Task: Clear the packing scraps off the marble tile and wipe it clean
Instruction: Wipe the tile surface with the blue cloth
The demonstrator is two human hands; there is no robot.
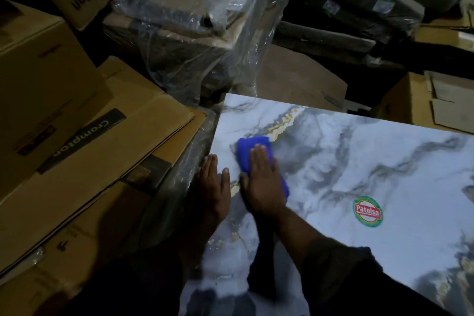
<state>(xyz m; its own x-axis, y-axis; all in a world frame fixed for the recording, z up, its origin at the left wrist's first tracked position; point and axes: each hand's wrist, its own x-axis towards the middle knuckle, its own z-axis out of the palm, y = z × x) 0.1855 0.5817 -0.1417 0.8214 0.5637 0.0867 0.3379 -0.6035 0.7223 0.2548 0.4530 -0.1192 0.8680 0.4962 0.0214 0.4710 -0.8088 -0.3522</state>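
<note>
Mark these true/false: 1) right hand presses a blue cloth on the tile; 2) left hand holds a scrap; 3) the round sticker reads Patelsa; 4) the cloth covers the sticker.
1) True: the right hand lies flat on the blue cloth on the marble tile.
2) False: the left hand is flat at the tile's left edge, holding nothing.
3) True: the Patelsa sticker.
4) False: the cloth lies well left of the sticker.
</note>
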